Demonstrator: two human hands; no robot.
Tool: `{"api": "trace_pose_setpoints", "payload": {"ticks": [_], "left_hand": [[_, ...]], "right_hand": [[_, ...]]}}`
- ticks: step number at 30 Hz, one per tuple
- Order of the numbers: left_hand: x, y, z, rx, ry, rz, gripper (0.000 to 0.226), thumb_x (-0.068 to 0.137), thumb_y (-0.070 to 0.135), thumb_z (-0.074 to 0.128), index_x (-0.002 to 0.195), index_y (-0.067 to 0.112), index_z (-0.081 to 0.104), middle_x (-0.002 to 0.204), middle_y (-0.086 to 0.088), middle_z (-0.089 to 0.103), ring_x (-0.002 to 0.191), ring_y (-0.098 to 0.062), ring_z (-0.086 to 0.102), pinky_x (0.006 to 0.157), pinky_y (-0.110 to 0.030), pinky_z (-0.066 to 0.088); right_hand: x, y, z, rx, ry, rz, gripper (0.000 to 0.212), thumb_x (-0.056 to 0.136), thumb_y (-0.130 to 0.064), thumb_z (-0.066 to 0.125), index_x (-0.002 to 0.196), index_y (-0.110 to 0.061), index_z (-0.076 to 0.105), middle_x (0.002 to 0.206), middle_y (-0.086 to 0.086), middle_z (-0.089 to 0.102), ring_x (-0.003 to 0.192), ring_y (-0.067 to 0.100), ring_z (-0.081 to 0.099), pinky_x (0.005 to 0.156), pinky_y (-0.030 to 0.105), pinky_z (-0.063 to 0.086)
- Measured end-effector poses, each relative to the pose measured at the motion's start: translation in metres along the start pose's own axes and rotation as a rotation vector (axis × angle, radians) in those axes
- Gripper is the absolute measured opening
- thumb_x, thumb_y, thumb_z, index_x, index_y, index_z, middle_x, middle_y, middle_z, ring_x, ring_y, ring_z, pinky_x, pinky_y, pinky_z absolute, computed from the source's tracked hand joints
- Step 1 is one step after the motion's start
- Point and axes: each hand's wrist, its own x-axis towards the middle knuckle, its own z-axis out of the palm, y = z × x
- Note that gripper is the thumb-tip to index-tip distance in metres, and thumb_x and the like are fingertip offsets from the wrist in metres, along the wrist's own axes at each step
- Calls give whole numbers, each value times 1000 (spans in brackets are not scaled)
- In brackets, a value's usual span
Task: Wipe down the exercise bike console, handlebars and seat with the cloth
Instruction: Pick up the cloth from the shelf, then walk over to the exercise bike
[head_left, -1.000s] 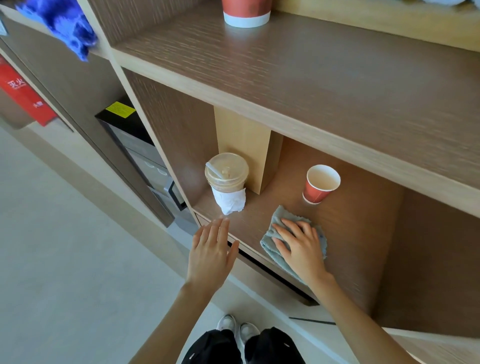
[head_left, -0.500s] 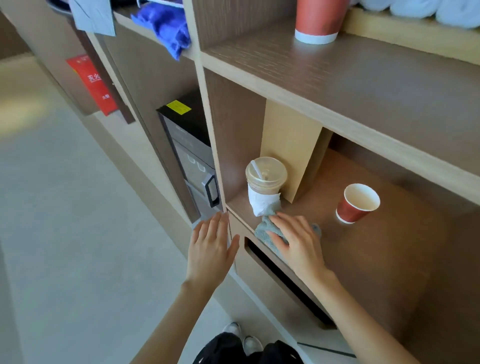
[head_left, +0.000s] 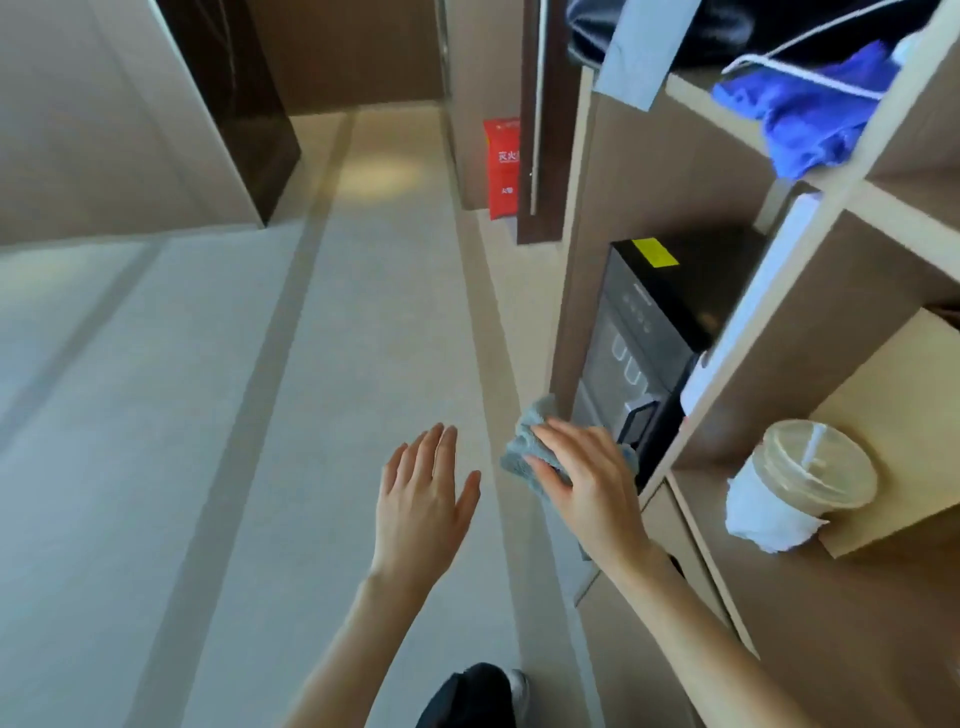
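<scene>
Our right hand (head_left: 587, 483) gripped the grey cloth (head_left: 522, 449), fingers curled over its top and the thumb tucked under, so the cloth bunched out past the fingertips. The cloth hung above the floor (head_left: 311, 415), just in front of the wooden shelf unit (head_left: 691, 171) and beside the lower front of the black machine (head_left: 670, 312) set in one of its bays. We could not tell whether the cloth touched the machine.

Our left hand (head_left: 421, 499) was open, palm down, fingers straight and a little spread, holding nothing. It hovered over the floor to the left of the cloth, near it but apart.

The machine bore a yellow sticker (head_left: 655, 252) on its top. In the bay to its right, a lidded cup (head_left: 815, 465) with a straw stood at the shelf's front edge, a white napkin (head_left: 763, 519) wrapped round its lower part. On a higher shelf lay a blue fabric (head_left: 810, 119), draping over the edge. Farther along, a red bag (head_left: 503, 166) with white lettering stood against the wall. A shoe (head_left: 519, 686) and a dark trouser leg (head_left: 467, 696) showed at the bottom of the view. The whole view was somewhat blurred.
</scene>
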Motion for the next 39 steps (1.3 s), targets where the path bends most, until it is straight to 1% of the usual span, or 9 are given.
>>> {"api": "trace_pose_setpoints", "payload": {"ticks": [5, 11, 14, 17, 21, 24, 31, 34, 39], "left_hand": [[-21, -59, -29, 100, 60, -239, 54, 93, 41, 39, 124, 1, 59, 123, -14, 63, 112, -30, 61, 97, -43, 46], [-42, -141, -57, 195, 140, -494, 55, 92, 41, 39, 122, 0, 59, 121, -14, 63, 109, -31, 62, 95, -44, 48], [-49, -191, -70, 236, 178, -593, 54, 94, 40, 39, 124, -1, 58, 122, -15, 63, 110, -32, 61, 96, -45, 48], [-52, -247, -82, 275, 217, -686, 55, 94, 40, 37, 125, -1, 57, 123, -15, 62, 109, -32, 61, 97, -44, 46], [-52, -327, -101, 329, 262, -786, 56, 94, 41, 37, 127, -1, 56, 124, -15, 61, 110, -31, 61, 98, -45, 45], [-49, -382, -119, 378, 285, -853, 57, 93, 41, 37, 125, -1, 58, 123, -15, 63, 107, -31, 62, 97, -44, 45], [-43, -478, -157, 440, 312, -995, 55, 91, 39, 38, 122, -1, 60, 120, -15, 64, 104, -32, 64, 95, -44, 48], [-39, -519, -166, 458, 317, -1036, 55, 91, 39, 38, 122, -1, 60, 120, -15, 64, 105, -31, 64, 95, -44, 48], [-22, -611, -175, 492, 331, -1064, 55, 92, 39, 38, 123, -1, 59, 122, -15, 63, 107, -31, 63, 96, -44, 47]], "right_hand": [[43, -45, 54, 156, -58, -163, 28, 84, -26, 67, 104, -6, 71, 105, 6, 70, 87, 26, 64, 75, 38, 53], [87, -111, 137, 321, -146, -336, 28, 79, -20, 75, 103, -7, 71, 105, 7, 70, 86, 25, 65, 75, 41, 53], [110, -151, 187, 404, -193, -396, 29, 80, -22, 73, 105, -8, 70, 106, 6, 69, 83, 26, 61, 74, 39, 53], [136, -197, 239, 483, -230, -477, 29, 82, -23, 68, 107, -8, 69, 107, 6, 68, 84, 26, 60, 74, 39, 53], [177, -264, 306, 558, -279, -570, 30, 85, -26, 63, 108, -8, 69, 109, 6, 68, 86, 27, 61, 75, 40, 54], [205, -317, 350, 605, -285, -627, 28, 85, -24, 64, 108, -8, 69, 109, 5, 68, 86, 26, 60, 75, 40, 53], [250, -420, 434, 711, -289, -739, 29, 87, -28, 61, 106, -8, 70, 108, 7, 69, 85, 28, 62, 75, 40, 54], [265, -457, 473, 747, -295, -780, 30, 90, -31, 58, 106, -8, 70, 108, 7, 69, 84, 28, 62, 74, 40, 54], [295, -519, 554, 783, -291, -839, 26, 86, -26, 63, 104, -9, 71, 107, 7, 69, 82, 27, 63, 72, 40, 54]]}}
